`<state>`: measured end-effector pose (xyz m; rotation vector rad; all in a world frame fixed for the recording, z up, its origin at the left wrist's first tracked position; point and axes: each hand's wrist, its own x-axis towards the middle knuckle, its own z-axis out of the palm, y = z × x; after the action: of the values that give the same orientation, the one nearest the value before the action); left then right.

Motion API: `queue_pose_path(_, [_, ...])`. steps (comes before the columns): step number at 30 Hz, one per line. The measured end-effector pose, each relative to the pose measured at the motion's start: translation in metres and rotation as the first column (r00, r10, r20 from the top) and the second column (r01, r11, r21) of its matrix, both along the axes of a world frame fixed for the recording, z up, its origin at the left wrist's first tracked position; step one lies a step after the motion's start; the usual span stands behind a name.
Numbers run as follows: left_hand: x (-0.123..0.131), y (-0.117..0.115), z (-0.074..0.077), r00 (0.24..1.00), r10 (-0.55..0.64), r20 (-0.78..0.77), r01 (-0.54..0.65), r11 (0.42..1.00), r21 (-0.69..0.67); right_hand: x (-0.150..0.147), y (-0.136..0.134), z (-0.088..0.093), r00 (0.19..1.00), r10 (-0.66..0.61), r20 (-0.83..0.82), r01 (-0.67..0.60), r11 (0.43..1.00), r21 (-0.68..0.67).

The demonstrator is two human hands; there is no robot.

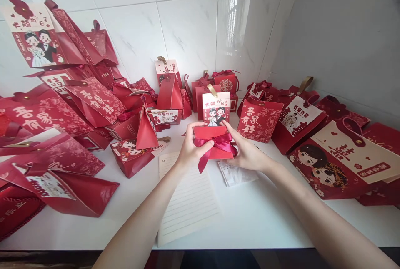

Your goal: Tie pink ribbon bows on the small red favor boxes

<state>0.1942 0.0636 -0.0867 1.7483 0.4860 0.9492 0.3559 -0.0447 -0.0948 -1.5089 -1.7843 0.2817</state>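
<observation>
A small red gift box (204,132) tied with a dark pink ribbon bow (220,145) is held up between both hands over the white table. My left hand (190,146) grips its left side, the thumb pressed on the ribbon near the knot. Around the right side my right hand (246,148) is closed, its fingers along the edge and partly hidden behind the box. One ribbon tail hangs down at the lower left. Just behind it stands a gift box with a cartoon couple (216,108) and a gold loop handle.
Beneath the hands lie a lined paper pad (187,202) and a clear plastic packet (236,174). Many red gift boxes are piled at the left (62,110), with more at the right (340,156). A white tiled wall (187,23) rises behind the table (259,219).
</observation>
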Motion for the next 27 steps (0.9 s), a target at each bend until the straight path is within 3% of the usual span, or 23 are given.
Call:
queue_pose_path(5, [0.001,0.001,0.000,1.000,0.022,-0.019,-0.022,1.000,-0.005,-0.001,-0.001,0.002,1.000,-0.004,-0.020,0.003,1.000,-0.029])
queue_pose_path(9, [0.001,0.002,0.001,1.000,0.010,-0.014,-0.011,1.000,-0.015,0.000,-0.003,0.004,0.993,0.069,-0.099,-0.077,0.994,-0.079])
queue_pose_path(12, [0.001,0.003,0.001,1.000,0.018,-0.016,-0.017,1.000,0.005,-0.003,-0.007,0.010,0.982,0.010,-0.187,0.011,0.994,0.111])
queue_pose_path(14, [0.001,0.003,0.000,1.000,0.012,-0.028,-0.013,1.000,-0.007,-0.009,-0.012,0.017,0.952,-0.082,-0.295,0.172,0.941,0.292])
queue_pose_path(15, [0.002,0.003,0.000,0.999,0.007,-0.032,-0.007,1.000,-0.017,-0.013,-0.015,0.021,0.934,-0.110,-0.340,0.224,0.922,0.317])
queue_pose_path(16, [0.002,0.004,-0.001,0.999,0.002,-0.032,-0.003,1.000,-0.023,-0.017,-0.017,0.025,0.923,-0.119,-0.366,0.230,0.934,0.275])
queue_pose_path(18, [0.002,0.004,-0.001,1.000,0.001,-0.015,-0.001,1.000,-0.022,-0.026,-0.021,0.031,0.924,-0.067,-0.376,0.059,0.998,-0.034])
queue_pose_path(19, [0.002,0.004,-0.001,1.000,-0.003,-0.002,0.003,1.000,-0.019,-0.030,-0.022,0.032,0.924,-0.015,-0.383,-0.088,0.964,-0.251])
queue_pose_path(21, [0.003,0.004,-0.001,1.000,-0.006,0.018,0.006,1.000,-0.016,-0.039,-0.021,0.031,0.899,0.052,-0.434,-0.318,0.759,-0.568])
queue_pose_path(22, [0.003,0.004,-0.001,1.000,-0.003,0.021,0.004,1.000,-0.015,-0.042,-0.020,0.029,0.882,0.055,-0.468,-0.379,0.674,-0.634])
queue_pose_path(23, [0.003,0.003,-0.001,1.000,-0.001,0.019,0.001,1.000,-0.015,-0.046,-0.018,0.026,0.864,0.042,-0.501,-0.411,0.632,-0.657])
queue_pose_path(27, [0.003,0.003,-0.002,1.000,-0.002,0.021,0.002,1.000,-0.024,-0.062,-0.008,0.008,0.759,-0.059,-0.648,-0.440,0.687,-0.578])
